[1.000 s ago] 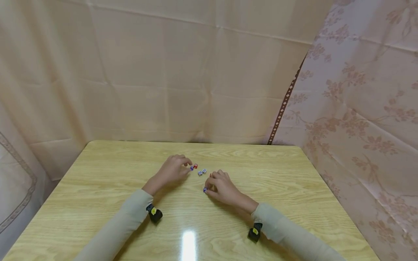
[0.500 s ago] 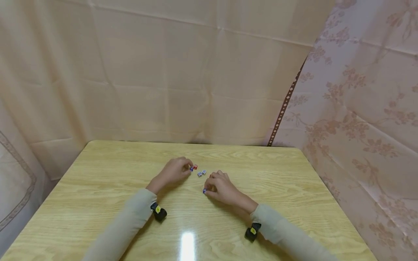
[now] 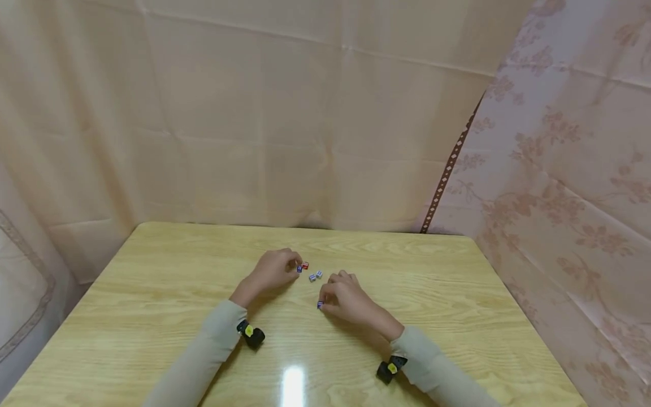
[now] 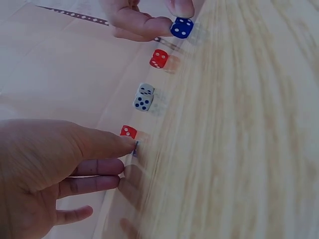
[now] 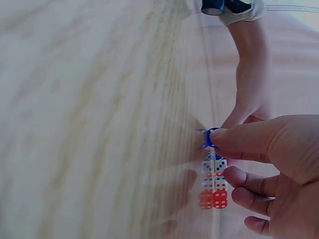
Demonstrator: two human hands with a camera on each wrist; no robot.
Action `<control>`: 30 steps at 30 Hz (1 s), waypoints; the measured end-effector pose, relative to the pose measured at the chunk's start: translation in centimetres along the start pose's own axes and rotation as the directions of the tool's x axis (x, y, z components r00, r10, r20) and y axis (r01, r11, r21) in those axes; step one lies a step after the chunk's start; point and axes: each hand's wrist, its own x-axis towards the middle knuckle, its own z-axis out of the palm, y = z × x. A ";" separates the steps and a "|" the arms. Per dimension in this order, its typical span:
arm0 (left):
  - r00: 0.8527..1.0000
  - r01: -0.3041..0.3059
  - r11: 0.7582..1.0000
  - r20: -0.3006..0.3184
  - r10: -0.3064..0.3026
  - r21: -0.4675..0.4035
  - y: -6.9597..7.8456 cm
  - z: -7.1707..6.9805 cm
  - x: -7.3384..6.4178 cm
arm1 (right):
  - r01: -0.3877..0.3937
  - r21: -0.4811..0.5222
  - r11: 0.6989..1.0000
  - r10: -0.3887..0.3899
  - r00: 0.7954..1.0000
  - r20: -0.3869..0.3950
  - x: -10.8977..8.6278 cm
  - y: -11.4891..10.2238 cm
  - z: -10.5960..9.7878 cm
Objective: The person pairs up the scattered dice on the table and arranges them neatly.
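Observation:
My left hand pinches a blue die between thumb and fingers, close beside a red die. In the left wrist view the thumb covers most of that blue die. My right hand pinches another blue die nearer to me, its spots showing in the left wrist view. Two white dice with blue spots lie between the hands. A second red die, beside the right fingers, is hidden by that hand in the head view.
The dice lie on a light wood-grain table, with glare near its front. A beige curtain hangs behind the far edge, and a flowered cloth on the right. Black wrist cameras are strapped over the sleeves.
The left hand's thumb and fingers have closed onto the blue die, and its forearm has moved slightly right. The right hand keeps its pinch in nearly the same place. The head view tilts slightly.

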 end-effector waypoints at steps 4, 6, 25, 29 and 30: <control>1.000 0.002 1.000 0.010 -0.002 -0.004 -0.1 -0.2 0.0 | -0.001 0.011 1.000 0.001 1.000 -0.004 0.0 0.1 0.1; 1.000 -0.005 1.000 0.011 0.005 -0.003 -0.2 -0.2 0.1 | -0.002 0.017 1.000 0.002 1.000 -0.001 0.1 0.2 0.1; 0.999 -0.042 0.999 -0.024 0.042 0.009 -0.2 -0.5 0.1 | -0.016 -0.005 1.000 0.016 1.000 -0.007 0.3 0.3 0.1; 0.999 -0.041 0.999 -0.026 0.041 -0.012 -0.2 -0.2 0.1 | -0.029 0.009 1.000 0.029 1.000 -0.004 0.1 0.2 0.0; 0.999 -0.042 0.999 -0.030 0.042 -0.014 -0.2 -0.1 0.1 | -0.028 0.008 1.000 0.028 1.000 -0.005 0.1 0.3 0.1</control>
